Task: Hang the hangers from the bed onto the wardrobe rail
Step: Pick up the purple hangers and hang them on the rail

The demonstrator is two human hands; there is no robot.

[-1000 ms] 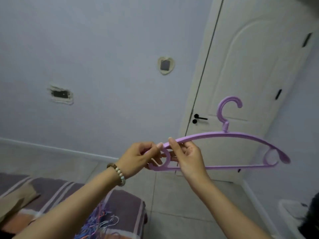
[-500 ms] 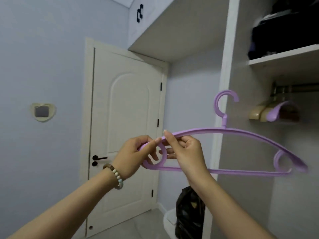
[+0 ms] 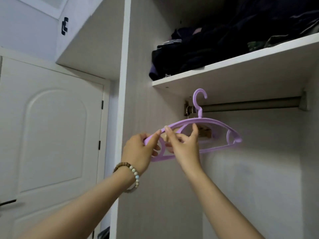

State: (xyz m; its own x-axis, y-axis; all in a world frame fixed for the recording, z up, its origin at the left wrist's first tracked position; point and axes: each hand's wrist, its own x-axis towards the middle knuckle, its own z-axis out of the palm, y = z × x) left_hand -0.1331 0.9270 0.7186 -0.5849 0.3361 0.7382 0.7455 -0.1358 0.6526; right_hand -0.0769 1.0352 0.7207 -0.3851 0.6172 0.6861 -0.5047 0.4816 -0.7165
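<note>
Left hand (image 3: 139,150) and right hand (image 3: 184,145) both pinch the hanger (image 3: 207,119) at its left end, fingers (image 3: 194,131) curled round it. Hook (image 3: 195,99) is up beyond them, at the rail (image 3: 250,105) left end — looks not yet seated.

your left hand (image 3: 139,152) covers purple hanger's (image 3: 215,122) near end. tan hanger (image 3: 204,132) at rail's (image 3: 250,105) left end sits mostly behind your right hand (image 3: 184,145) and purple bar; shape unclear. you cannot tell whether hook (image 3: 199,99) touches rail. dark clothes (image 3: 198,54) on shelf (image 3: 241,64) cut by top edge. door handle (image 3: 7,202) cut by left edge.
</note>
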